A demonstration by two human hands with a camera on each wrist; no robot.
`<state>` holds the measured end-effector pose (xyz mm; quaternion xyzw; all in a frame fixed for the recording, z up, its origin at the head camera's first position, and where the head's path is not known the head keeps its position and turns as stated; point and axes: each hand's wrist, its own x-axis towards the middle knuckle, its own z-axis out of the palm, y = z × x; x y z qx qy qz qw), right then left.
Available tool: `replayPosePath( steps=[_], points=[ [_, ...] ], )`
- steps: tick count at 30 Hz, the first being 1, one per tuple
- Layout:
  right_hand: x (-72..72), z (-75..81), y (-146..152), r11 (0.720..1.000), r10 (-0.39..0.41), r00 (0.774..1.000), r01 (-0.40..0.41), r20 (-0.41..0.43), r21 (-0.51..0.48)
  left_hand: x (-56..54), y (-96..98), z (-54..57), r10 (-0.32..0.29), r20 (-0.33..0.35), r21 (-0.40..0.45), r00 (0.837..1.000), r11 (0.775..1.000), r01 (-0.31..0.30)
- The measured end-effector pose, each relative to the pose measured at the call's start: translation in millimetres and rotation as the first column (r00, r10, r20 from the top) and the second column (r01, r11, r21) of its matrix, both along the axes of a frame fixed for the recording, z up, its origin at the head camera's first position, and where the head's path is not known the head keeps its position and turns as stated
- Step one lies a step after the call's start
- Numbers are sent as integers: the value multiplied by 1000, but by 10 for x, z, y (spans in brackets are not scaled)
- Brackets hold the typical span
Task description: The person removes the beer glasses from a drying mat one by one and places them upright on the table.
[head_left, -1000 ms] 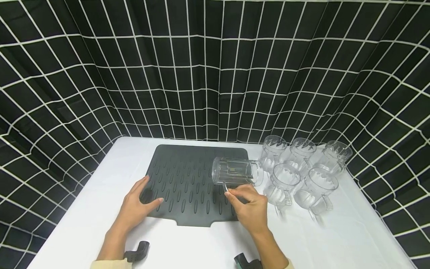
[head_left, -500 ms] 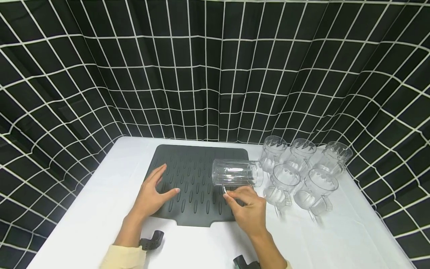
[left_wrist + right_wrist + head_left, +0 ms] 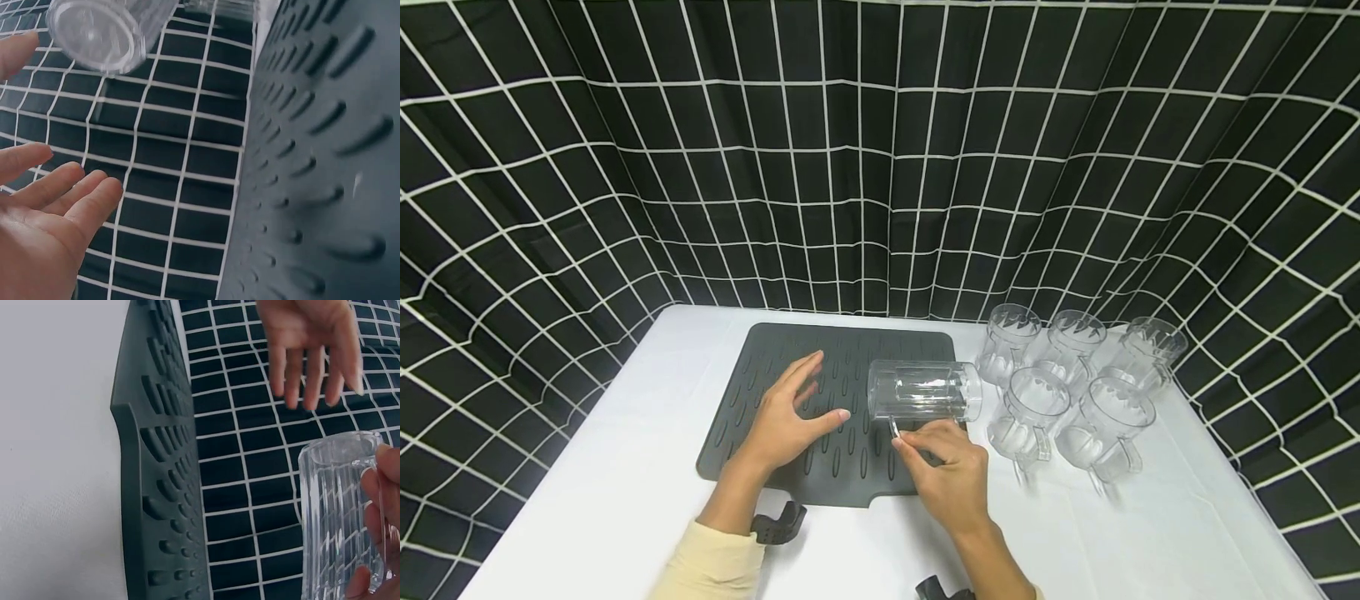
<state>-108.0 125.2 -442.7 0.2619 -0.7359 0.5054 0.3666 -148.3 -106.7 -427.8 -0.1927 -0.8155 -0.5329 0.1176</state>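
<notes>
On the white worktop (image 3: 625,467), the left hand (image 3: 790,417) has slid across the dark mat (image 3: 850,350) toward the mug (image 3: 925,390), its fingers straight and apart. The right hand (image 3: 951,471) still pinches the mug's handle, holding it sideways, so both hands may soon hold it.

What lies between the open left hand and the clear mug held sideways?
Nothing: in the head view only bare ribbed mat shows between the left hand and the mug.

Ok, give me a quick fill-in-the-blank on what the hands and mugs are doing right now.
1. The right hand holds a clear mug by its ____.
2. That mug is turned on its ____ above the dark mat.
3. The left hand is ____, fingers spread over the mat.
4. ____ more mugs stand upright on the white table.

Missing words: handle; side; open; Five
</notes>
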Motion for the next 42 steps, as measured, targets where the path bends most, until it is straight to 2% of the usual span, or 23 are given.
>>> replayPosePath(
  steps=[12,23,28,33,42],
  points=[
    [51,-12,-37,998,-18,1000,17,17,65,3,236,49,-108,1,68,994,992,107],
    [87,-36,-92,995,3,1000,-3,4,104,12,317,20,-142,39,94,989,986,138],
    [100,-33,-102,993,6,1000,-5,-9,115,16,322,-5,-146,34,107,989,984,141],
    [113,-44,-109,993,-5,1000,6,-17,114,18,317,-15,-151,57,114,987,983,144],
    [117,-35,-109,994,8,1000,-6,-16,111,37,325,-7,-57,106,87,993,995,48]
  ],
)
